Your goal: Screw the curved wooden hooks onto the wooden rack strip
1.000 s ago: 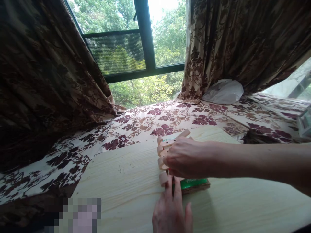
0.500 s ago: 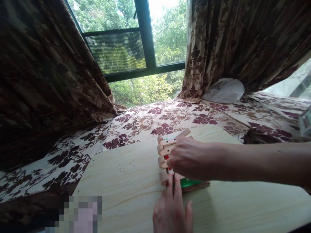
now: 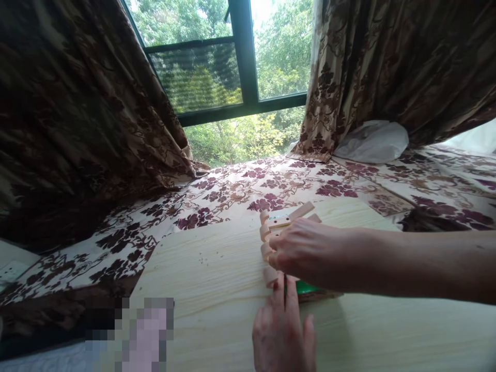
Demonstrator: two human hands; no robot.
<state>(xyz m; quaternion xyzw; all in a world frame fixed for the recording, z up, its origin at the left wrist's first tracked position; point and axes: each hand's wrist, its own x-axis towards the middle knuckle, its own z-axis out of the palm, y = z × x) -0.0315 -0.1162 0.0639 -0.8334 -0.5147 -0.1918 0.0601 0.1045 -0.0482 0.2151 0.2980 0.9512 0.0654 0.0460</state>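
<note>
On the pale wooden board [image 3: 201,294] lies a green item [image 3: 306,288] with light wooden pieces on top. Rounded wooden ends [image 3: 265,251] line its left side, and flat strips [image 3: 302,211] stick out at the far side. My left hand [image 3: 281,325] comes from below, fingers apart, two fingertips resting at the near left corner of the item. Reaching in from the right, my right hand [image 3: 296,250] is bent over the middle of the wooden pieces with its fingers curled. Whatever its fingertips grip is hidden beneath the hand.
Small dark specks [image 3: 209,257] are scattered on the board left of the item. Behind it spreads a floral cloth [image 3: 232,194], with a white plastic bag [image 3: 374,142] by the curtain [image 3: 325,103]. A blurred pinkish patch [image 3: 145,336] is at the lower left.
The whole view has shifted, so the board and hands appear slightly farther right. My right hand has moved slightly over the wooden pieces, covering more of them. My left hand keeps its place by the near corner.
</note>
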